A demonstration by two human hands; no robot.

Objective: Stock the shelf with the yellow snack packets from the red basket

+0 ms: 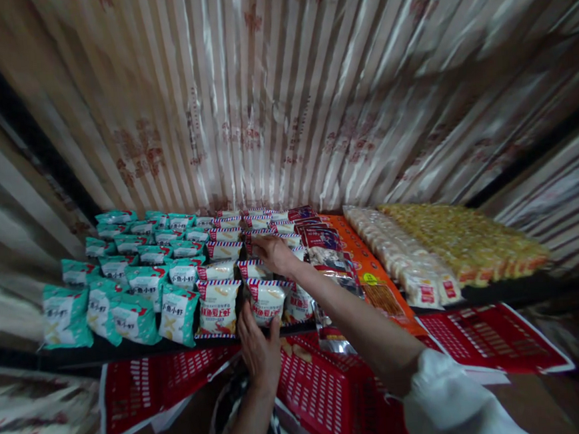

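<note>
My left hand (261,353) is open against the lower front of a white snack bag (266,300) with red lettering and a striped top edge. Its fingers lie at the bag's left side and the thumb at the right. Farther back, my right hand (275,253) reaches over the same row, fingers stretched and slightly bent onto the tops of the bags behind. Some of its fingertips are hard to make out. Another white snack bag (219,308) stands just left of my left hand. Teal snack bags (134,317) fill several rows farther left.
Dark silvery packets (325,257), an orange pack (380,293), clear-wrapped white packs (397,255) and yellowish packs (462,240) line the shelf to the right. Red baskets (328,391) sit below the shelf's front edge. Striped plastic sheeting (269,91) hangs behind.
</note>
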